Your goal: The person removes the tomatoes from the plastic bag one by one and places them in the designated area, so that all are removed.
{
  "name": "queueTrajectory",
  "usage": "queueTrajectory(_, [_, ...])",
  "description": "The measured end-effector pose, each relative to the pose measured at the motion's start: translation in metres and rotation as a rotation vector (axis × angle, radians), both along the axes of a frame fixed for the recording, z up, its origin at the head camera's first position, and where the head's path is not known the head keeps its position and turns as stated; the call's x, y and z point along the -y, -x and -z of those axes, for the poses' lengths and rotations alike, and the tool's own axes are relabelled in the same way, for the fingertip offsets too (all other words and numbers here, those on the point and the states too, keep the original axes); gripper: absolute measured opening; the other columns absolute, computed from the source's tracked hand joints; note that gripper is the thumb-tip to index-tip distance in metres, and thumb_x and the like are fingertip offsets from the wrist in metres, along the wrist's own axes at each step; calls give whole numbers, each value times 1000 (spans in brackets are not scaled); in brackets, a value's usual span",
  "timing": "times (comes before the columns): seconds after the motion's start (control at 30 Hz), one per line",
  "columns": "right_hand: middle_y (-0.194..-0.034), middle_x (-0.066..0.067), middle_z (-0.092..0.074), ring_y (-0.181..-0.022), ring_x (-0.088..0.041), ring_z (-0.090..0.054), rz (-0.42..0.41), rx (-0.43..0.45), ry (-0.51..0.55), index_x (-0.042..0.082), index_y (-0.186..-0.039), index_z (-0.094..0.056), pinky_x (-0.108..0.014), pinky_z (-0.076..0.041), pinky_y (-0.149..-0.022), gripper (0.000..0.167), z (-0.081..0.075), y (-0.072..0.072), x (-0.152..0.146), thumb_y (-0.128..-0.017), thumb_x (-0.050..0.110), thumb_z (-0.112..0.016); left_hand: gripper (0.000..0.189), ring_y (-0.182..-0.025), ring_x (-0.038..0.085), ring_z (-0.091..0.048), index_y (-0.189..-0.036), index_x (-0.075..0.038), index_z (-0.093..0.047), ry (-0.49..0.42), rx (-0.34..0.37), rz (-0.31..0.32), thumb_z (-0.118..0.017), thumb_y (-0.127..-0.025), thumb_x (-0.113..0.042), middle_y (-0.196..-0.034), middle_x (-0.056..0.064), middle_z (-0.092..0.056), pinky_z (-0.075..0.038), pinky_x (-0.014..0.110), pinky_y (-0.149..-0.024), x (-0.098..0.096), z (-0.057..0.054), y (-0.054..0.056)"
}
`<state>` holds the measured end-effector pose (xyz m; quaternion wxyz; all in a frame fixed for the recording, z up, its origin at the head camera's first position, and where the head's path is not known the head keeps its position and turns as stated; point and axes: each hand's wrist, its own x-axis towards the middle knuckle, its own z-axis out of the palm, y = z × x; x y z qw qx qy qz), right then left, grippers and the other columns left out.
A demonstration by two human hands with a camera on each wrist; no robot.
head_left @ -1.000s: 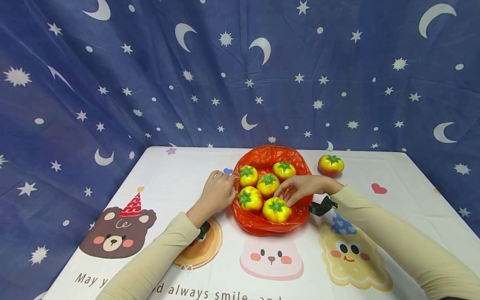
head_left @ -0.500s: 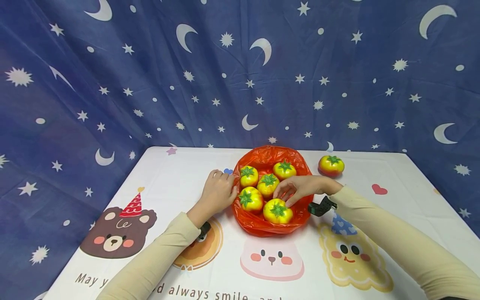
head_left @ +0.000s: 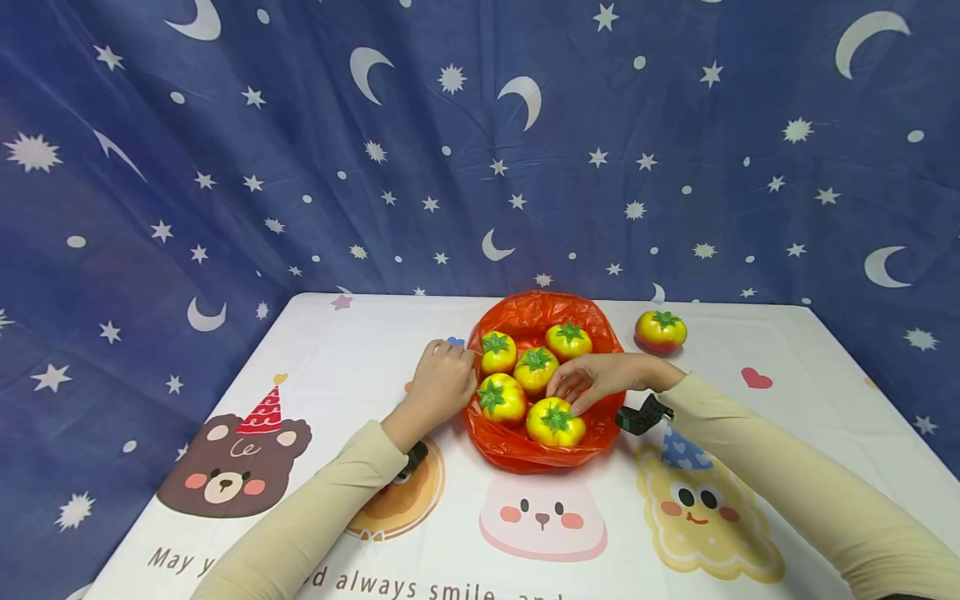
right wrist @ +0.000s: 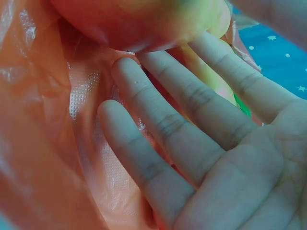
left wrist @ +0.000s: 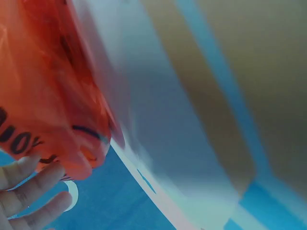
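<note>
A red plastic bag [head_left: 517, 458] stands with its mouth wide, several yellow-red tomatoes with green star-shaped tops inside. My left hand [head_left: 442, 382] grips the bag's left rim; in the left wrist view its fingers [left wrist: 33, 191] lie against the printed outside of the bag, the thumb hidden. My right hand [head_left: 592, 377] reaches in over the right rim and holds the front tomato [head_left: 556, 422] between thumb and fingers. The right wrist view shows the fingertips [right wrist: 158, 60] under that tomato [right wrist: 144, 24], with the lower two fingers apart from it.
Another tomato [head_left: 661, 332] lies outside the bag, at the back right of the table. The white cartoon tablecloth [head_left: 375, 333] covers the table, and a dark blue curtain [head_left: 420, 133] with stars and moons hangs behind and at the left.
The front tomato has shifted very slightly toward the front of the bag. My left hand has edged a little to the right at the rim; the right hand has barely moved.
</note>
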<state>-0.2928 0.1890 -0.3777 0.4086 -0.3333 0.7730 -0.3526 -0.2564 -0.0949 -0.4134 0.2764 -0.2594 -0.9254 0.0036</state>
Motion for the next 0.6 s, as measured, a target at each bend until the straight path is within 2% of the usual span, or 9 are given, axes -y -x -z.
queueTrajectory(0.13, [-111,-7,-60,-104,-16,-57,3,4,1,-1,-119,-54,-28,-50,-89,41,-1,0,0,-84,16,-68,12,-78,25,-62,-83,-7,-63,-20,-25,-10,-59,-83,-19,-74,6,-64,-46,40,-87,-2,0,1])
queueTrajectory(0.4, [-112,-8,-59,-106,-17,-56,11,21,-8,-1,-119,-52,-29,-50,-90,41,1,1,0,-85,17,-67,38,-72,28,-59,-77,-5,-61,-31,19,-144,-59,-84,-43,-67,8,-60,-45,41,-80,-5,-5,1])
queueTrajectory(0.5, [-113,-8,-60,-106,-16,-56,13,30,-5,-2,-119,-53,-29,-50,-90,41,2,1,1,-85,17,-67,40,-74,31,-60,-79,-3,-63,-46,56,-161,-60,-82,-43,-69,11,-62,-45,43,-80,-6,-5,3])
queueTrajectory(0.6, [-113,-8,-60,-106,-17,-56,14,32,-2,-2,-119,-53,-28,-50,-90,41,2,1,1,-85,16,-67,33,-74,31,-59,-78,-3,-63,-61,91,-155,-61,-81,-36,-71,11,-63,-45,43,-78,-8,-4,5])
